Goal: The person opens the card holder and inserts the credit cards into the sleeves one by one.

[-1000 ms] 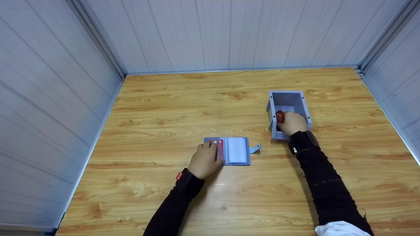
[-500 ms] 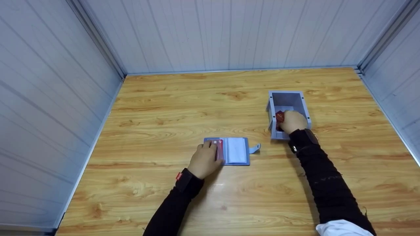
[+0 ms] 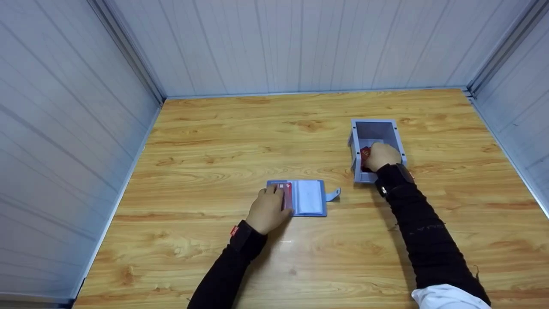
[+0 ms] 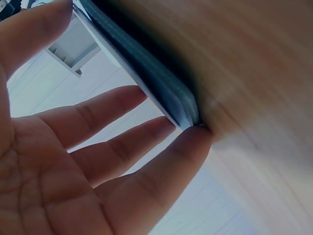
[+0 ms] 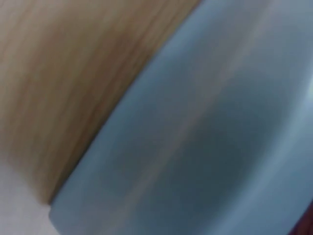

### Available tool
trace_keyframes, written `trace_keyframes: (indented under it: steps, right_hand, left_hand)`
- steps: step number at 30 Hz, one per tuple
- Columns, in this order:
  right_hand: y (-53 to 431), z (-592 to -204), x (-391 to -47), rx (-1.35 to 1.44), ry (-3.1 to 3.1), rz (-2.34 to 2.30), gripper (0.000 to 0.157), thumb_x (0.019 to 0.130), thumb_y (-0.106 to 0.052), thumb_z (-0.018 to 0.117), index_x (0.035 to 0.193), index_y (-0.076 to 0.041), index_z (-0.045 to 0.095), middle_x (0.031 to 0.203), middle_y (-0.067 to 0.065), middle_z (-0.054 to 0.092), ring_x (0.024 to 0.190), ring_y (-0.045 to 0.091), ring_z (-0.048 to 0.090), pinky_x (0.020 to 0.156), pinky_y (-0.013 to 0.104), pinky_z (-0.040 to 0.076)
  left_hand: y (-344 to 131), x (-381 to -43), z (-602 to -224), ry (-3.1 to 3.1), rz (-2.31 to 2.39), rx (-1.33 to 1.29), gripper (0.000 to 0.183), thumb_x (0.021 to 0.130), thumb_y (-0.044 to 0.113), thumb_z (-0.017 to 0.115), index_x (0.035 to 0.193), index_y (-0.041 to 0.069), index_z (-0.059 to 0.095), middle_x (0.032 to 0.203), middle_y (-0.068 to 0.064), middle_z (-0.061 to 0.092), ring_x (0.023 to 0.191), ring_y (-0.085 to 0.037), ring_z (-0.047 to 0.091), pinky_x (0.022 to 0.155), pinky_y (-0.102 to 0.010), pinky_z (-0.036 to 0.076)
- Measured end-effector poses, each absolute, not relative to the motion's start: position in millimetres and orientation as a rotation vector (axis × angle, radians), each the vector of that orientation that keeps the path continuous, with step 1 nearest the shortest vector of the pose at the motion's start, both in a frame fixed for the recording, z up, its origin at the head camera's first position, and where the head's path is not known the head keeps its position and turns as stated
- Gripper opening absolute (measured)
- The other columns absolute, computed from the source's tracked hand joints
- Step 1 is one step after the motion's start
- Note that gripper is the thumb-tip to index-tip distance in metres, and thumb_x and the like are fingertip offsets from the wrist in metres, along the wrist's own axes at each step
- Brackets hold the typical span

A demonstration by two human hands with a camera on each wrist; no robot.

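My left hand (image 3: 267,209) rests over the left half of an open blue card holder (image 3: 324,210). A red card (image 3: 288,194) lies in that half, partly under my fingers. In the left wrist view, fairly straight fingers (image 4: 168,178) touch the edge of the card holder (image 4: 161,73). My right hand (image 3: 383,156) reaches down into a grey bin (image 3: 357,167), its fingers curled downward. At its left side it holds a tilted red card (image 3: 365,154); the fingertips are hidden. In the right wrist view the bin's wall (image 5: 161,132) fills most of the picture.
The card holder's clear sleeves (image 3: 309,196) lie on its right half, and its strap (image 3: 333,194) points right towards the bin. Everything stands on a wood-grain table (image 3: 240,141). White panel walls (image 3: 279,47) close off the back and both sides.
My right hand has shifted slightly forward inside the bin, and the red card beside it has changed its tilt. The left hand and the card holder have stayed put.
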State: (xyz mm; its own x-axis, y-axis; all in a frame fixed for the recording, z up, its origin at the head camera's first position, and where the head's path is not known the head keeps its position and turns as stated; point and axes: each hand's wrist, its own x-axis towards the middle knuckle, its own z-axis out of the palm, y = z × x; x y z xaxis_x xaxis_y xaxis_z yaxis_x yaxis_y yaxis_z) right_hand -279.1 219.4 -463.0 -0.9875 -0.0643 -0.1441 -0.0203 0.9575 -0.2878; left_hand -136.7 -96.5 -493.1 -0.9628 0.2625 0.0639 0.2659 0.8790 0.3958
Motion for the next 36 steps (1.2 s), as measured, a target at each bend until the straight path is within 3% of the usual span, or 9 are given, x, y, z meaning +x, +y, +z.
trace_keyframes:
  steps: [4, 9, 13, 17, 20, 22, 26, 31, 36]
  right_hand:
    - [218, -462, -278, -0.047, 2.967, -0.419, 0.036, 0.08, -0.02, 0.063, 0.099, 0.01, 0.066, 0.106, 0.035, 0.064, 0.097, 0.049, 0.063, 0.08, 0.061, 0.053]
    - [218, -461, -276, -0.039, 2.959, -0.413, 0.037, 0.081, -0.017, 0.069, 0.103, 0.013, 0.067, 0.124, 0.042, 0.05, 0.101, 0.053, 0.059, 0.082, 0.062, 0.052]
    - [218, -462, -274, -0.044, 2.957, -0.436, 0.026, 0.085, -0.007, 0.061, 0.1, 0.014, 0.067, 0.124, 0.041, 0.046, 0.092, 0.051, 0.06, 0.079, 0.06, 0.053]
    - [220, -460, -275, -0.045, 2.981, -0.476, 0.022, 0.087, -0.003, 0.053, 0.093, 0.013, 0.067, 0.108, 0.039, 0.057, 0.088, 0.049, 0.061, 0.077, 0.058, 0.053]
    - [222, -459, -275, -0.055, 3.021, -0.527, 0.02, 0.086, -0.005, 0.053, 0.074, 0.006, 0.064, 0.082, 0.028, 0.066, 0.078, 0.042, 0.064, 0.07, 0.054, 0.053]
    - [225, -457, -276, -0.069, 3.035, -0.568, 0.023, 0.083, -0.004, 0.054, 0.06, -0.002, 0.054, 0.064, 0.016, 0.06, 0.065, 0.034, 0.059, 0.061, 0.046, 0.049]
    - [228, -451, -274, -0.105, 3.026, -0.65, 0.035, 0.079, -0.004, 0.055, 0.051, -0.015, 0.038, 0.055, -0.001, 0.04, 0.058, 0.022, 0.041, 0.054, 0.033, 0.034]
    - [230, -443, -268, -0.107, 3.009, -0.761, 0.031, 0.086, -0.008, 0.055, 0.055, -0.011, 0.05, 0.059, 0.002, 0.05, 0.059, 0.022, 0.046, 0.057, 0.03, 0.034]
    - [232, -430, -258, -0.075, 3.047, -0.871, 0.024, 0.092, -0.012, 0.051, 0.09, 0.005, 0.067, 0.088, 0.023, 0.068, 0.073, 0.033, 0.059, 0.067, 0.039, 0.045]
  left_hand:
    - [-96, -137, -493, -3.022, -0.649, -0.425, 0.045, 0.085, 0.026, 0.071, 0.115, -0.006, 0.062, 0.127, -0.026, 0.059, 0.112, -0.047, 0.058, 0.093, -0.053, 0.051]
    - [-95, -138, -492, -3.04, -0.637, -0.417, 0.049, 0.085, 0.027, 0.071, 0.119, -0.007, 0.062, 0.13, -0.027, 0.057, 0.113, -0.048, 0.057, 0.095, -0.054, 0.051]
    - [-94, -138, -491, -3.05, -0.643, -0.41, 0.049, 0.085, 0.027, 0.07, 0.12, -0.007, 0.062, 0.132, -0.027, 0.056, 0.115, -0.048, 0.056, 0.096, -0.054, 0.05]
    - [-95, -138, -491, -3.046, -0.642, -0.407, 0.049, 0.085, 0.028, 0.071, 0.12, -0.006, 0.062, 0.131, -0.027, 0.057, 0.115, -0.047, 0.057, 0.095, -0.053, 0.051]
    - [-95, -138, -491, -3.046, -0.629, -0.408, 0.051, 0.084, 0.029, 0.072, 0.12, -0.006, 0.062, 0.131, -0.027, 0.057, 0.114, -0.047, 0.057, 0.094, -0.053, 0.051]
    - [-95, -138, -492, -3.053, -0.626, -0.404, 0.052, 0.084, 0.029, 0.072, 0.121, -0.006, 0.061, 0.132, -0.027, 0.057, 0.115, -0.047, 0.057, 0.094, -0.053, 0.051]
    - [-96, -138, -492, -3.056, -0.634, -0.402, 0.052, 0.084, 0.028, 0.072, 0.122, -0.006, 0.061, 0.132, -0.026, 0.057, 0.115, -0.047, 0.056, 0.096, -0.053, 0.05]
    - [-96, -138, -494, -3.044, -0.63, -0.408, 0.051, 0.084, 0.028, 0.073, 0.121, -0.006, 0.061, 0.131, -0.026, 0.058, 0.115, -0.046, 0.057, 0.095, -0.053, 0.051]
    - [-96, -137, -493, -3.03, -0.636, -0.412, 0.05, 0.083, 0.028, 0.074, 0.119, -0.006, 0.062, 0.129, -0.026, 0.059, 0.112, -0.047, 0.058, 0.093, -0.053, 0.051]
